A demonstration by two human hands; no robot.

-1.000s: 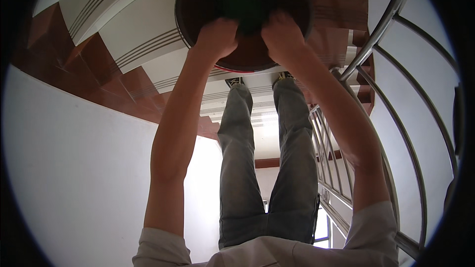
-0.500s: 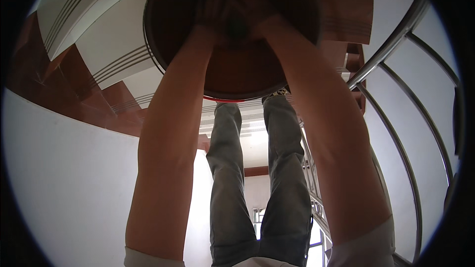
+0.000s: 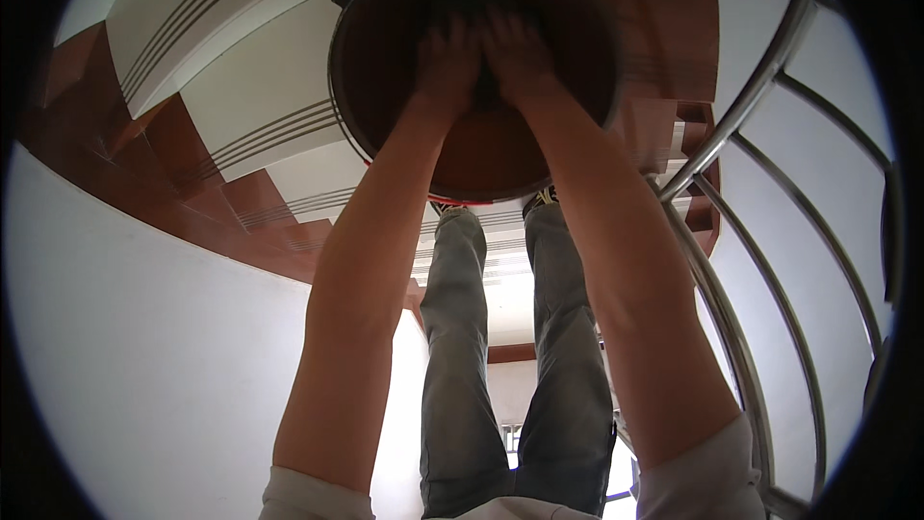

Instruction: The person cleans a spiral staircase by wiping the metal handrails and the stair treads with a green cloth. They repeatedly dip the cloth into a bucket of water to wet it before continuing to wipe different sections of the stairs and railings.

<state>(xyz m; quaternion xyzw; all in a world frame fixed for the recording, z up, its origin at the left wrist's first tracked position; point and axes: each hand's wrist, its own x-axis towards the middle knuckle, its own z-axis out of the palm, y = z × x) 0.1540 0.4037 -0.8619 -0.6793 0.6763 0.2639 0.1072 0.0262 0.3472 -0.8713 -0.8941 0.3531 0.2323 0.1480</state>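
A large round dark tub [image 3: 496, 159] with a brownish inside stands in front of my feet on the stairs. Both my bare forearms reach down into it. My left hand [image 3: 449, 63] and my right hand [image 3: 518, 56] are side by side in its shaded middle, fingers pointing away from me. Between and beyond them shows a dark green, cloth-like thing [image 3: 487, 87], which both hands seem to press and grip. Its outline is lost in the shadow, and how my fingers close on it is hard to see.
White and red-brown stair treads [image 3: 279, 135] with dark stripes curve around the tub. A metal railing [image 3: 717, 140] runs along the right. On the left is a white wall [image 3: 144, 347]. My legs in grey trousers [image 3: 457, 327] stand just this side of the tub.
The tub's rim and the steps sit further right or lower in view as my head shifts. My hands have come nearer inside the tub and show more clearly, still together around the dark green thing.
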